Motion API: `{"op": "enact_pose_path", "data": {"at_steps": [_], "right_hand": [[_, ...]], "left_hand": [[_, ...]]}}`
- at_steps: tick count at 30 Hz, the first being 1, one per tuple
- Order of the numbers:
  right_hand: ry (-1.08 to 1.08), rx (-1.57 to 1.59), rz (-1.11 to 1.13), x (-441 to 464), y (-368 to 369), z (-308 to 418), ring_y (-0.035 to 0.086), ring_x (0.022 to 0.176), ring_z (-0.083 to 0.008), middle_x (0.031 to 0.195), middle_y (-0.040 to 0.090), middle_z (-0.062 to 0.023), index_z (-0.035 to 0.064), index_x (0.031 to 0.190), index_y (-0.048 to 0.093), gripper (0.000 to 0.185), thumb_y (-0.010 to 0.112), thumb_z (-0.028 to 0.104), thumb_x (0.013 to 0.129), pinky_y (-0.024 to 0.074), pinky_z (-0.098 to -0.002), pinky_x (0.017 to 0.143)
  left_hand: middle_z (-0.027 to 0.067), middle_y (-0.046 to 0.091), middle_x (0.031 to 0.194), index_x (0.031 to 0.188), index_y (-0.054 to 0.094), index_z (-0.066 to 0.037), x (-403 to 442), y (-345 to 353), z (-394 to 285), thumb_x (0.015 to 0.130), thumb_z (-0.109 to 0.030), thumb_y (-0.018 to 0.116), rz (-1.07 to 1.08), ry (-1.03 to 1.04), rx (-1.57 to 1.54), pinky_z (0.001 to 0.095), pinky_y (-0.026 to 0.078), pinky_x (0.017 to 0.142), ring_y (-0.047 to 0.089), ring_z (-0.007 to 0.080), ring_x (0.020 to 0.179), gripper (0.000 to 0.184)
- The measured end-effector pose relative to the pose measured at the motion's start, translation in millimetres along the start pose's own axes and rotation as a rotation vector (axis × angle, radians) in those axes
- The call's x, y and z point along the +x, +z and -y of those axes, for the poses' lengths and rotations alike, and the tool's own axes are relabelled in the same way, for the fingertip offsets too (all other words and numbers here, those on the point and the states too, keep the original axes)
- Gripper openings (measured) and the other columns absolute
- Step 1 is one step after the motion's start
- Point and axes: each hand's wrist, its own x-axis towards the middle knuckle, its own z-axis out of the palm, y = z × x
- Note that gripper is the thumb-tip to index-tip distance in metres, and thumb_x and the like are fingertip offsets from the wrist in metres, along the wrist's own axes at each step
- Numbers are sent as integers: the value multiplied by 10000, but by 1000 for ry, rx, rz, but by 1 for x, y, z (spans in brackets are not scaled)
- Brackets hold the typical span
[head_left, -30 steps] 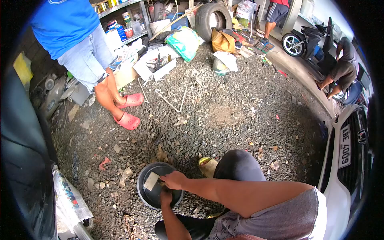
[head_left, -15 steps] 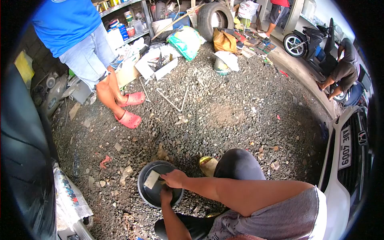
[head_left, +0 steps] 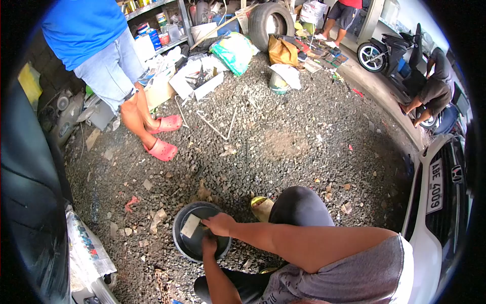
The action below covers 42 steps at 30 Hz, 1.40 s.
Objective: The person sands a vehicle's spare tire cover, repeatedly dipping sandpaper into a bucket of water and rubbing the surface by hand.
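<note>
A round dark basin (head_left: 178, 244) stands on the gravel in front of me, and both my hands are inside its rim. My right hand (head_left: 220, 224) is closed, its fingertips at the edge of a pale, flat rectangular piece (head_left: 191, 226) over the basin's dark inside. Just below it, my left hand (head_left: 209, 245) reaches in with curled fingers close to the right hand's fingers. What the left fingers hold, if anything, is too small to make out. My bent knee (head_left: 302, 205) is to the right of the basin.
A person in pink clogs (head_left: 163, 150) stands at the upper left. White car front (head_left: 422, 202) at right; dark car part (head_left: 30, 192) at left. Behind are a tire (head_left: 259, 28), a covered bucket (head_left: 279, 82), bent rods (head_left: 228, 130) and a motorcycle (head_left: 372, 57). Two other people are farther back.
The view has shifted very slightly. My hands and the pale piece keep nearly the same place in the basin. The person in red at the back has moved left.
</note>
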Motion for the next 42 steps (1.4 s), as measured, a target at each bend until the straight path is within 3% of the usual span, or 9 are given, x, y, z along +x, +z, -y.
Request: {"op": "enact_pose_path", "data": {"at_steps": [3,6,12,18,21,24,27,39,42], "right_hand": [[-18,0,-40,1,2,-1,685,792,-337,1025,683,-142,118,1423,482,488,489,147,936,563,-469,677],[22,6,11,-1,-1,1,683,794,-335,1040,675,-145,119,1439,462,499,479,153,942,555,-471,684],[11,4,-15,-1,-1,1,678,784,-335,1019,673,-142,113,1436,465,508,511,183,936,549,-471,682],[-2,14,-31,-1,-4,2,683,775,-344,974,682,-150,102,1399,497,467,514,206,945,554,-469,664],[28,31,-35,0,-1,2,686,771,-347,956,686,-153,96,1382,509,446,509,221,954,556,-466,654],[48,23,5,1,1,2,683,774,-343,943,683,-148,99,1385,506,449,517,228,955,553,-472,664],[19,31,8,0,-3,2,679,780,-340,947,678,-142,106,1386,505,458,536,238,948,548,-477,681],[35,8,-12,-1,-2,3,680,792,-326,974,675,-122,101,1384,499,487,578,262,931,537,-472,693],[-24,35,-81,-4,-2,1,690,789,-340,930,690,-161,56,1375,519,473,517,170,915,545,-477,679]], "left_hand": [[336,631,997,1041,636,28,3,-1,9,900,-276,582,-1,203,159,558,448,796,568,536,989,339],[328,638,978,1015,636,29,4,3,8,895,-306,599,1,5,49,557,454,791,575,534,981,358],[330,637,967,992,633,30,4,6,14,895,-326,616,-30,5,84,561,452,781,579,531,972,369],[334,621,1077,1160,563,16,18,12,35,916,-275,601,62,24,37,533,462,822,562,534,1039,382],[329,585,1209,1287,501,1,24,14,47,914,-241,596,166,21,-17,518,452,892,545,512,1123,455],[313,553,1294,1353,471,-5,31,20,54,911,-232,598,113,-25,69,519,431,937,528,493,1177,513],[294,528,1351,1388,453,-13,17,14,30,919,-235,587,58,26,-53,530,418,958,513,487,1206,536],[306,597,1211,1273,526,-1,10,8,21,932,-242,570,78,18,-43,549,439,913,524,527,1140,420],[321,594,1205,1262,526,19,5,4,14,923,-234,585,68,62,-3,545,439,916,526,527,1138,428]]}}
